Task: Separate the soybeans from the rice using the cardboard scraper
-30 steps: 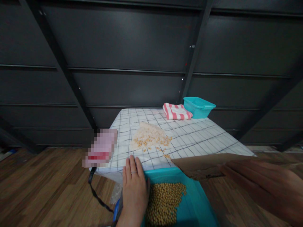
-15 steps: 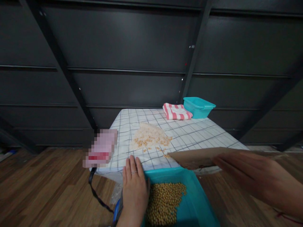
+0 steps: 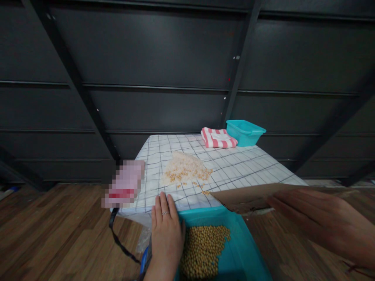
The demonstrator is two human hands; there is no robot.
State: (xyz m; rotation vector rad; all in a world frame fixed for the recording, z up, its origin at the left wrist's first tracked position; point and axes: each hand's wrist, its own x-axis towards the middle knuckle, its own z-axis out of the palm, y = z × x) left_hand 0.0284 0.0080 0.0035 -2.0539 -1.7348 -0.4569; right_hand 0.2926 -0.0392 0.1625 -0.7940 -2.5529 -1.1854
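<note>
My left hand (image 3: pixel 166 230) grips the near-left rim of a teal tub (image 3: pixel 246 261) holding a heap of yellow beans (image 3: pixel 203 249); its fingers lie together over the table's front edge. A brown cardboard sheet (image 3: pixel 249 195) is held in my right hand (image 3: pixel 319 220), with the fingers flat along its underside. One corner of the sheet points left above the tub's far rim. A pile of rice mixed with beans (image 3: pixel 186 169) lies on the checked tablecloth (image 3: pixel 234 164), with a few loose beans between the pile and the cardboard.
At the table's far end sit a folded red-and-white striped cloth (image 3: pixel 218 137) and a second teal tub (image 3: pixel 245 132). A blurred pink object (image 3: pixel 124 183) with a black strap (image 3: pixel 118 238) hangs off the left edge. Dark panelled wall behind, wooden floor around.
My right hand has raised the cardboard from over the tub to the table's front edge and shifted it a little left. My left hand and the tub have stayed put.
</note>
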